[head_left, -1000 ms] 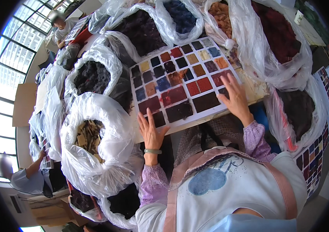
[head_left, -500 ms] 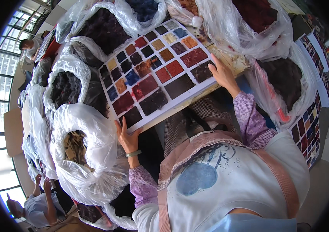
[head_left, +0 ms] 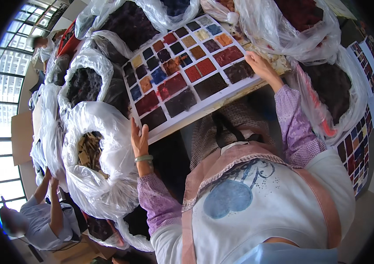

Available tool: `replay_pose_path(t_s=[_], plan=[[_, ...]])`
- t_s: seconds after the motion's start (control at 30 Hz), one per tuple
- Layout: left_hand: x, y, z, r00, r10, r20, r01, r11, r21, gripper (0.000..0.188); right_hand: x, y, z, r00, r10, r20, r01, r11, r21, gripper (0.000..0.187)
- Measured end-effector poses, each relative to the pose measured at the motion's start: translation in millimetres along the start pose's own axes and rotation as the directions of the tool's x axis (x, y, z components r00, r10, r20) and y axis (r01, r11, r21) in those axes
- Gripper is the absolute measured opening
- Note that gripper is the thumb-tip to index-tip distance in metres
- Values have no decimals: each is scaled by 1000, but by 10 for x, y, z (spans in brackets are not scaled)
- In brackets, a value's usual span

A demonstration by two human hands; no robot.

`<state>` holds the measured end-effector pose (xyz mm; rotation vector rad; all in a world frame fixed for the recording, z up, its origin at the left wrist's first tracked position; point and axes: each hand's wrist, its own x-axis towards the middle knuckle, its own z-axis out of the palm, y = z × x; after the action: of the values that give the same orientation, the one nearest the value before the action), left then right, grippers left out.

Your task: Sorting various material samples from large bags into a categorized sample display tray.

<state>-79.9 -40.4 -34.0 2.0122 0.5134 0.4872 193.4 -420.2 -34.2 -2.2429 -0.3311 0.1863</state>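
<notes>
A flat white sample board (head_left: 204, 107) lies in front of me, divided by a white grid into many squares of coloured fibre: reds, blues, oranges, browns and dark tones. My left hand (head_left: 140, 143) is at its near left corner, fingers along the side and thumb apart at the corner. At the near right corner, my right hand (head_left: 264, 70) holds the edge with its fingers together. The undersides of both hands' grip are hidden. Beneath the board's right side shows a worn, pale wooden surface (head_left: 279, 64).
Open plastic bags stand all round the board: dark fibre (head_left: 84, 86), brownish scraps (head_left: 89, 148), deep red fibre (head_left: 299, 13) and dark brown fibre (head_left: 327, 90). More colour-sample sheets (head_left: 357, 145) lie at the right. Two other people work at the left, one (head_left: 48, 222) reaching toward a bag.
The whole scene has shifted a little right and up in view. My left hand has slid slightly outward at the board's corner. The near-left person's arms have moved.
</notes>
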Motion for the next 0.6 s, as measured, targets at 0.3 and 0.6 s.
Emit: replay_pose_path(t_s=[0.3, 0.6], plan=[[250, -14, 22, 988, -29, -154, 92, 903, 420, 35, 203, -160, 117, 995, 100, 21, -93, 972, -215, 58], [254, -69, 8, 963, 49, -266, 67, 909, 412, 31, 236, -134, 207, 996, 3, -86, -25, 967, -252, 46]])
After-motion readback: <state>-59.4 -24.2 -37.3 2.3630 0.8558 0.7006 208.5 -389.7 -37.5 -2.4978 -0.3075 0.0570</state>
